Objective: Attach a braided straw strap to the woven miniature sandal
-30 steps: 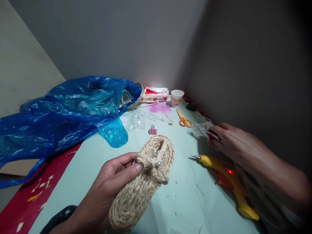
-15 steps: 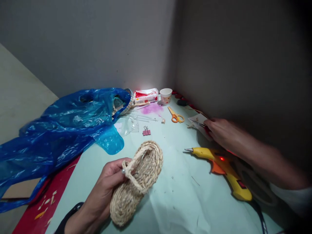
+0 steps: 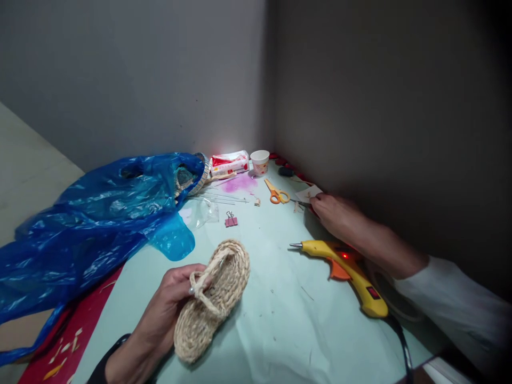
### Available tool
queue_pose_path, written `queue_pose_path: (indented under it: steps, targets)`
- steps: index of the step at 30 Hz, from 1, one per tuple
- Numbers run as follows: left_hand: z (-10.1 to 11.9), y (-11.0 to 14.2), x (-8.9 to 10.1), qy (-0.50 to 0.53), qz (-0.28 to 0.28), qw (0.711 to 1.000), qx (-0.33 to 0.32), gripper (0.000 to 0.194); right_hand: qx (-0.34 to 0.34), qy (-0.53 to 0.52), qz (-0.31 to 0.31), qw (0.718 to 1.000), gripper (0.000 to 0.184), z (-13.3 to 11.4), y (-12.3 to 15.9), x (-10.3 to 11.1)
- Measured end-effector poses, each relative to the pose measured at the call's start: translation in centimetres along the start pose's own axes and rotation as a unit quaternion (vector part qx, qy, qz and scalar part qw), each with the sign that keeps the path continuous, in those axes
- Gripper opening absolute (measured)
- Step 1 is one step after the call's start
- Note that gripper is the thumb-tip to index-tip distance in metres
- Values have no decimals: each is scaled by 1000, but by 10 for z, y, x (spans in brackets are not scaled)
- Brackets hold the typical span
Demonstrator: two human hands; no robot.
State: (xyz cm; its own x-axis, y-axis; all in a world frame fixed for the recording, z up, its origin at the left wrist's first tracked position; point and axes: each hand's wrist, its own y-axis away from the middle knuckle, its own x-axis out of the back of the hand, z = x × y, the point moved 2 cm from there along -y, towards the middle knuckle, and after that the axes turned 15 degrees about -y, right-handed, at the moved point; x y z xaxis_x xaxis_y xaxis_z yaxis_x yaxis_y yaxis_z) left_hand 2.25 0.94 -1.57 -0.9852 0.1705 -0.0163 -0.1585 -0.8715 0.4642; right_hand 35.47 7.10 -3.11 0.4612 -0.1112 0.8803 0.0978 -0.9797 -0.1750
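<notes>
My left hand (image 3: 168,306) is closed around a small woven straw sandal (image 3: 212,301), held just above the pale green table (image 3: 288,330), thumb under its strap. My right hand (image 3: 332,213) reaches to the far right by the dark wall, fingers closed on a thin metal tool whose tip (image 3: 298,201) pokes out beside a small paper card (image 3: 310,193). A yellow glue gun (image 3: 348,269) with a red light lies between my arms, nozzle pointing left.
A crumpled blue plastic bag (image 3: 92,218) covers the left side, partly over a woven basket (image 3: 196,178). Orange scissors (image 3: 276,193), a pink binder clip (image 3: 231,220), long needles (image 3: 224,197), a paper cup (image 3: 260,161) and a red-white packet (image 3: 229,162) sit at the back. Red mat (image 3: 60,346) at left.
My view has swung right. My left hand has turned the sandal so its strap faces up and lowered it slightly. My right hand stays at the card and tool by the wall.
</notes>
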Motion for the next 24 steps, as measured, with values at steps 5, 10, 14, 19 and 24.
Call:
queue_pose_path:
  steps: [5, 10, 14, 19, 24]
  targets:
    - [1, -1, 2, -19, -10, 1000, -1, 17, 7, 73, -35, 997, 26, -12, -5, 9]
    - [-1, 3, 1, -31, -10, 999, -7, 15, 37, 46, -38, 998, 26, -25, 13, 27]
    - [-3, 6, -3, -29, 1, 999, -15, 12, 69, -123, 27, 990, 29, -55, 47, 29]
    - [-4, 6, -3, -67, -29, 997, -33, 15, -14, -391, -26, 920, 33, -109, 81, -2]
    - [-6, 5, -1, -67, -106, 992, -11, 28, -68, -598, -159, 783, 48, -134, 77, -23]
